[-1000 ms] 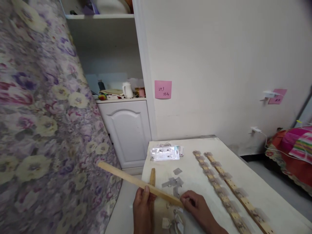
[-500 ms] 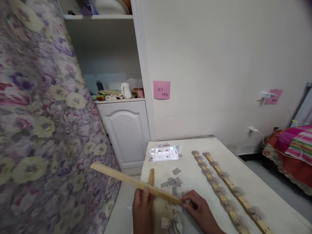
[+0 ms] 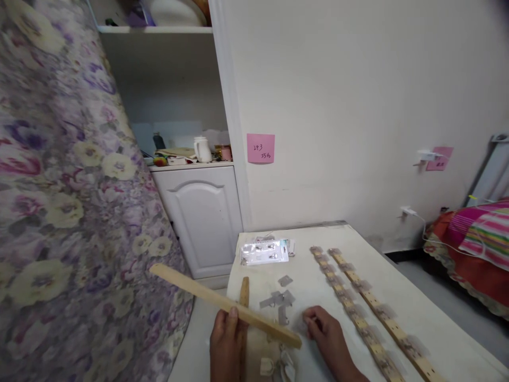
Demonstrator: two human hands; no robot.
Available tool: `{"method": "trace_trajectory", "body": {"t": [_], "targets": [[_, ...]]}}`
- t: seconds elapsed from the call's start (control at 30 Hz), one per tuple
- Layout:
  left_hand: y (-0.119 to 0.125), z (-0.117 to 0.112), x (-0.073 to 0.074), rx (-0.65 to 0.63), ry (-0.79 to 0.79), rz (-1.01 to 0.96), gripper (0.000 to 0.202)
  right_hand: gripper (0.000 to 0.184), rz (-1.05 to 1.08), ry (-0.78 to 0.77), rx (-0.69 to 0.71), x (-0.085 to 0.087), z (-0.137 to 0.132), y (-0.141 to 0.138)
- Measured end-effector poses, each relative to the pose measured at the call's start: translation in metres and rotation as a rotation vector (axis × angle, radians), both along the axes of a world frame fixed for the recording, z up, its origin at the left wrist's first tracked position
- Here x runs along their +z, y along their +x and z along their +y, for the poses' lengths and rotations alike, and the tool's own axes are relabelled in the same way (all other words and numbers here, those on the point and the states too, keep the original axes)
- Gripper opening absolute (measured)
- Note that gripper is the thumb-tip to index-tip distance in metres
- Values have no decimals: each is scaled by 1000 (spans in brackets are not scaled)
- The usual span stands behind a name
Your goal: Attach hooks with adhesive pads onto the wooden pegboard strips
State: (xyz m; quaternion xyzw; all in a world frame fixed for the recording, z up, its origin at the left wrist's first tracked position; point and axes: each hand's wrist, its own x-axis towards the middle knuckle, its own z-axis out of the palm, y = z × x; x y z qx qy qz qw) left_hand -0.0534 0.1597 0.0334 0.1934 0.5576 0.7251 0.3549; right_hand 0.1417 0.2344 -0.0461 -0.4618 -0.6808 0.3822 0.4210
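Head view: the left hand (image 3: pixel 226 339) clamps its fingers mid-length on a wooden strip (image 3: pixel 210 296) partly over the bench (image 3: pixel 300 278), probably for balance. The right hand (image 3: pixel 328 334) curls its fingers just beside the strip's end; whether gripping is unclear.

The left pink note (image 3: pixel 259 141) on the wall (image 3: pixel 338 95) reads "243", its lower line (image 3: pixel 266 156) unclear.

The person's 2 hands are bare: a left hand (image 3: pixel 226 331) and a right hand (image 3: pixel 325 328), slim in build with rounded knuckles. The left thumb (image 3: pixel 233 314) has a short-looking nail. The left wrist (image 3: pixel 224 366) and right forearm (image 3: pixel 345 365) are bare too, up to the bottom edge. Finer skin detail is too small to tell.
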Motion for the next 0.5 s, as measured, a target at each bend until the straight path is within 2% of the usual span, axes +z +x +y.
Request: {"method": "trace_trajectory", "body": {"t": [0.1, 0.2, 0.33, 0.43, 0.5], "targets": [[-3, -1, -2, -103, 19, -45, 35, 28, 27, 75, 16, -1, 2, -7], [-4, -4, 0, -126, 39, -33, 36, 34, 113, 41, 75, -10, 1, -15], [-10, -6, 7, -131, 61, 3, 34, 38, 105, 18, 47, -21, 1, -13], [-13, -6, 11, -131, 44, -16, 33, 39, 46, 31, 30, -18, -1, -1], [-10, -6, 11, -153, 39, -10, 37, 41, 41, -54, 61, -9, -6, 6]]}}
